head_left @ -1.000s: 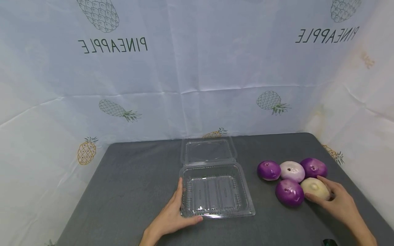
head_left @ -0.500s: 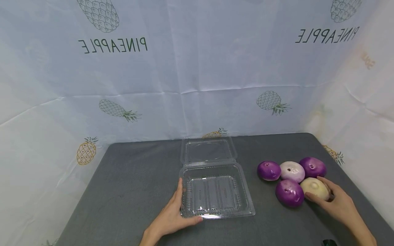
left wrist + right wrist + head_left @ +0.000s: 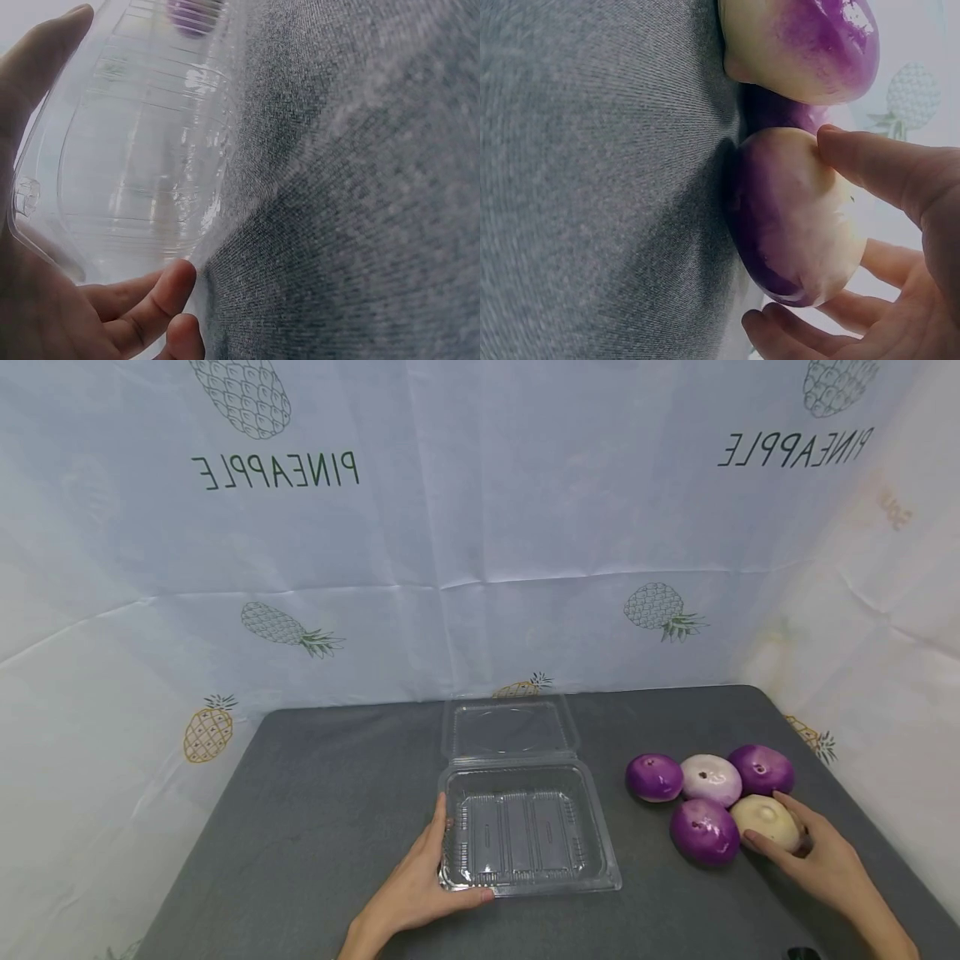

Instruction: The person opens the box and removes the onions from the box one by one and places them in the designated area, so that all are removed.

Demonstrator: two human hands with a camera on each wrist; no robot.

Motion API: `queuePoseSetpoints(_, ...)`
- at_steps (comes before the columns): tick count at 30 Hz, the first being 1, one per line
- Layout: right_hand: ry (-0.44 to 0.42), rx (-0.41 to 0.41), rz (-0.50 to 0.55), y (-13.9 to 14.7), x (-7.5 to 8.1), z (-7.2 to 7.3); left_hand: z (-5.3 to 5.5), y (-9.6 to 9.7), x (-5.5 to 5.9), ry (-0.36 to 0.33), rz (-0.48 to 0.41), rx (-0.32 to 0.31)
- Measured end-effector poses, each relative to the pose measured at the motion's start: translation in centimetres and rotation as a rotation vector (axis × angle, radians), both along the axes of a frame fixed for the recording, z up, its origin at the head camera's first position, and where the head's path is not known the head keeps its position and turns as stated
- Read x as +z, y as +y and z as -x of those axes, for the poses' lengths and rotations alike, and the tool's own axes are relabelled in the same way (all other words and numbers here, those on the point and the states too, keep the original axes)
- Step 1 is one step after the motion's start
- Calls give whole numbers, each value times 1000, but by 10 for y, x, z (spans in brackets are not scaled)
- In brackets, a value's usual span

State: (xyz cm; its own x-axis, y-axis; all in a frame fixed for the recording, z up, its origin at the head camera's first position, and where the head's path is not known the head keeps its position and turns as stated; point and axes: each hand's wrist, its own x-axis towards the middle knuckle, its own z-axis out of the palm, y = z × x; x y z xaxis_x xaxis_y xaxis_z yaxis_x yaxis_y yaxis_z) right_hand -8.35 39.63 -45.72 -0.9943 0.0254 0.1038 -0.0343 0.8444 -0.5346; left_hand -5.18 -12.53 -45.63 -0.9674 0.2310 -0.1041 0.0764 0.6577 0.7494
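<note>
A clear plastic clamshell container (image 3: 525,887) lies with its lid (image 3: 510,727) folded back on the dark table. My left hand (image 3: 420,877) holds its near left corner, thumb along the front rim and fingers against the left side. At the right, my right hand (image 3: 821,856) grips a cream-topped turnip (image 3: 765,821), its thumb on the near side and fingers around the far side. In the right wrist view this turnip (image 3: 795,217) is purple underneath and sits at the table surface. Beside it is a purple turnip (image 3: 705,832).
Behind those are a white turnip (image 3: 711,779) and two purple ones, a left turnip (image 3: 655,777) and a right turnip (image 3: 761,769). A pineapple-print cloth (image 3: 480,527) hangs behind the table (image 3: 322,810). A small dark object (image 3: 803,953) shows at the bottom edge.
Hardly anything differs. My left hand stays on the container and my right hand keeps its hold on the cream-topped turnip; the view shifts very slightly.
</note>
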Motion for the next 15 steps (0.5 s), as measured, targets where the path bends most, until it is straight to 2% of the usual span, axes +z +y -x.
queuePoseSetpoints(7, 201, 9, 38, -7, -3, -5, -1, 1, 2, 34, 19, -14)
queuePoseSetpoints(12, 326, -9, 25, -21, 8, -3, -1, -2, 9, 30, 49, 0)
queuePoseSetpoints(15, 383, 0, 31, -36, 18, -2, 2, -5, 14, 63, 85, 23)
